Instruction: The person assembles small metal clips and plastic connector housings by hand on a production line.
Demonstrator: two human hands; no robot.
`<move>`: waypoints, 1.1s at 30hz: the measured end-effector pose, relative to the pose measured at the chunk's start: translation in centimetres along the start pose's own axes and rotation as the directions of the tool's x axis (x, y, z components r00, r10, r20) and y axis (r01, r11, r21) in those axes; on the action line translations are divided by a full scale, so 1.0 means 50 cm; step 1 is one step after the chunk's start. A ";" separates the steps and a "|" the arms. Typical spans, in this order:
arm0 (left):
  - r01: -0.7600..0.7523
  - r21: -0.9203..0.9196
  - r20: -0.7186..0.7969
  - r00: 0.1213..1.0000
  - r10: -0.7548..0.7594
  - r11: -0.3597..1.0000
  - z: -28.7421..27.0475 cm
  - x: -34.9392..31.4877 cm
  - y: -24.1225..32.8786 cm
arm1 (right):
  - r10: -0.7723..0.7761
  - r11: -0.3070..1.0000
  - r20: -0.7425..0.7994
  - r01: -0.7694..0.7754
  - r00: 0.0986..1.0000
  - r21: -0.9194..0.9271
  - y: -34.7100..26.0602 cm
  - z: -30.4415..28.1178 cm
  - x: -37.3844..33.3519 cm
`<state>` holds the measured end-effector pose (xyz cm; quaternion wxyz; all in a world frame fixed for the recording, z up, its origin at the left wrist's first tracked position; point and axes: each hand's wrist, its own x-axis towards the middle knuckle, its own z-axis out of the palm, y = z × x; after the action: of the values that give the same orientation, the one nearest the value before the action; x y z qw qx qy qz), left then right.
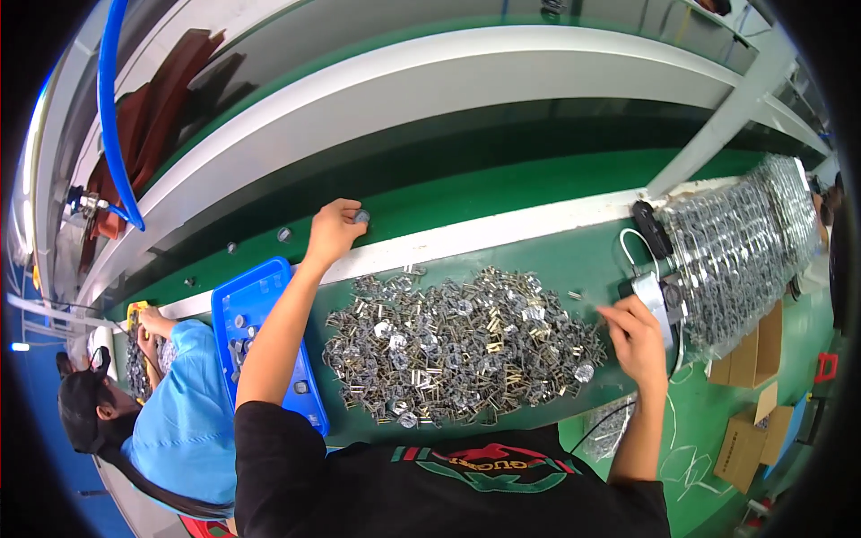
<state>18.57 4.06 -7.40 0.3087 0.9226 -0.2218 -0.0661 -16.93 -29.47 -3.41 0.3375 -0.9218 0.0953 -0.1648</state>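
Note:
My left hand [334,233] reaches over the green conveyor belt [475,193], fingers closed on a small round grey part [361,216]. On the green worktable [592,251] in front of me lies a big heap of small metal-pinned parts [457,350], some with shiny round discs. My right hand [639,339] is just off the heap's right side, fingers loosely apart, with nothing visible in them. A loose metal piece [575,295] lies a little beyond its fingertips. Several round parts, one a grey part [284,235], sit on the belt left of my left hand.
A blue tray [256,280] with a few round parts stands left of the heap. A co-worker in blue [184,417] works farther left. At right are a white power strip [653,305], stacked clear plastic trays [731,251] and cardboard boxes [743,448]. A white rail [466,235] borders the belt.

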 end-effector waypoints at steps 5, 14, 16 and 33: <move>0.044 -0.537 0.064 0.998 -0.011 0.843 -0.014 -0.092 0.128 | 0.186 0.902 -0.032 -0.157 0.982 0.401 -0.014 0.027 0.011; 0.120 -0.852 0.231 0.960 0.160 0.509 0.050 -0.264 0.356 | 0.014 -0.137 0.194 -0.190 0.981 0.972 -0.130 0.134 0.076; 0.207 -0.926 0.261 0.955 0.140 0.315 0.059 -0.277 0.371 | 0.083 0.094 0.283 -0.290 0.956 0.952 -0.160 0.142 0.080; 0.110 -0.937 0.151 0.984 0.099 0.331 0.054 -0.289 0.347 | -0.111 0.878 -0.425 0.289 0.898 0.382 -0.188 0.152 0.103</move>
<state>-1.42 -3.26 0.60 0.7635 0.5643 -0.1662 -0.2664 -8.74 -19.39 -1.48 0.4896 -0.7761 0.0237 -0.3967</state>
